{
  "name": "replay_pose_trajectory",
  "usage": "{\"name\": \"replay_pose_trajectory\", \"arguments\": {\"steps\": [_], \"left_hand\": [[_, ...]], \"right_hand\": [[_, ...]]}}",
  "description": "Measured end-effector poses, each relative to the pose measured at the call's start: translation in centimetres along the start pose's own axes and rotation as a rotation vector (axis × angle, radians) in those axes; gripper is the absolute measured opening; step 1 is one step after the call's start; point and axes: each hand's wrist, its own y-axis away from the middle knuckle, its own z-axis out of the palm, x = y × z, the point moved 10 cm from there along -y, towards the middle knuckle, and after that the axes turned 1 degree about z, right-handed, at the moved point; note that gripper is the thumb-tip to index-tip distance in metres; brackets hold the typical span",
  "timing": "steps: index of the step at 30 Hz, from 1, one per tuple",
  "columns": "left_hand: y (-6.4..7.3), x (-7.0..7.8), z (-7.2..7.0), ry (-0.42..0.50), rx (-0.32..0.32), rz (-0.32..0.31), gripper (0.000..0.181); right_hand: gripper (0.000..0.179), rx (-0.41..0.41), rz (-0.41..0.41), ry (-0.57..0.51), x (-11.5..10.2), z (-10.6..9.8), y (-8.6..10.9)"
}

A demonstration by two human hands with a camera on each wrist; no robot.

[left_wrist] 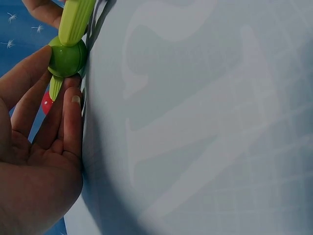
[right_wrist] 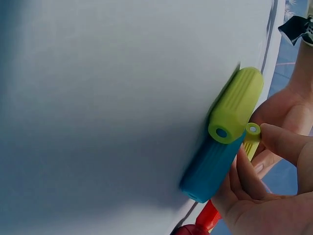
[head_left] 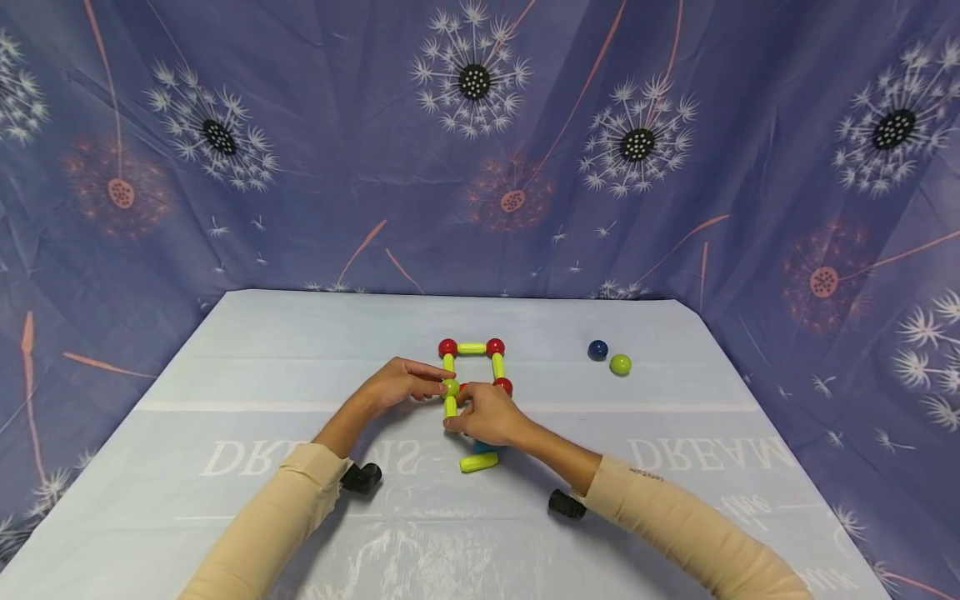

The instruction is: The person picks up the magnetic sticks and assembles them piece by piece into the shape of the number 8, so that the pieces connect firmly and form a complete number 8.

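Observation:
A lime-green ball [head_left: 450, 387] forms the near left corner of a square of balls and rods. My left hand [head_left: 402, 384] pinches this ball between thumb and fingers; the ball [left_wrist: 66, 61] shows close up in the left wrist view. My right hand [head_left: 491, 415] pinches a yellow-green rod [head_left: 451, 407] that points from the ball toward me. In the right wrist view, the rod's free end [right_wrist: 253, 129] sits between thumb and fingers. Red balls [head_left: 495, 347] mark the other corners, joined by yellow-green rods [head_left: 472, 348]. A red rod [right_wrist: 209, 215] on the near side is partly hidden by my right hand.
A loose yellow-green rod [head_left: 478, 462] and a blue rod [right_wrist: 210, 169] lie side by side on the table just nearer than my right hand. Farther back at the right rest a dark blue ball [head_left: 597, 350] and a lime-green ball [head_left: 621, 364]. A patterned curtain [head_left: 337, 167] hangs behind.

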Motion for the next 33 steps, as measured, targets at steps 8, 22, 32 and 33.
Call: {"name": "replay_pose_trajectory", "arguments": {"steps": [8, 22, 32, 33], "left_hand": [[0.10, -0.08, 0.03, 0.000, 0.000, 0.001, 0.032], [0.06, 0.02, 0.02, -0.003, 0.002, 0.000, 0.033], [0.10, 0.11, 0.10, 0.001, -0.003, 0.014, 0.038], [0.11, 0.09, 0.10, 0.001, -0.002, 0.015, 0.038]], "right_hand": [[0.045, 0.007, 0.029, -0.021, 0.23, 0.16, -0.01], [0.045, 0.024, 0.019, 0.008, 0.05, -0.06, 0.08], [0.045, 0.015, 0.020, -0.006, 0.13, -0.01, 0.01], [0.045, 0.014, 0.019, -0.009, 0.16, 0.01, -0.01]]}}
